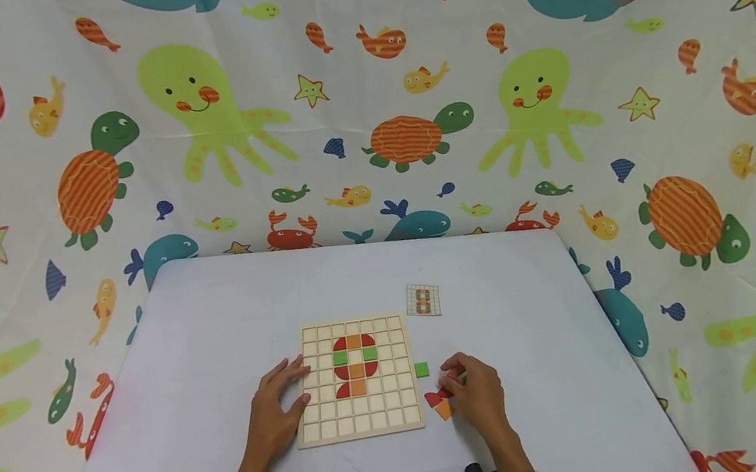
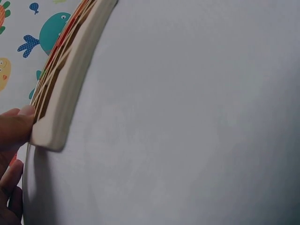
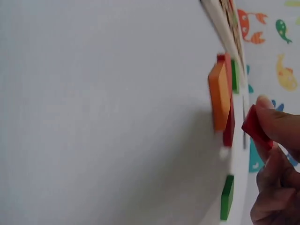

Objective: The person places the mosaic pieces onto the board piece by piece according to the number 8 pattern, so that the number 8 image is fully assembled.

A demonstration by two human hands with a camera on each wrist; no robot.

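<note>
A wooden grid board (image 1: 323,424) lies on the white table with red, orange and green tiles set in several squares. My left hand (image 1: 277,410) rests at the board's left edge, thumb and fingertips touching the frame; the left wrist view shows the thumb (image 2: 18,129) at a frame corner. To the right of the board, my right hand (image 1: 475,389) pinches a red tile (image 3: 255,125) between thumb and fingers, raised off the table. Beside that hand lie an orange tile (image 1: 444,410), loose red tiles (image 1: 433,399) and a green tile (image 1: 422,370). Another green tile (image 3: 227,198) lies below the hand.
A small pattern card (image 1: 423,300) showing a coloured design on a grid lies beyond the board's upper right corner. Behind the white table (image 1: 215,295) hangs a cloth (image 1: 362,222) printed with sea animals.
</note>
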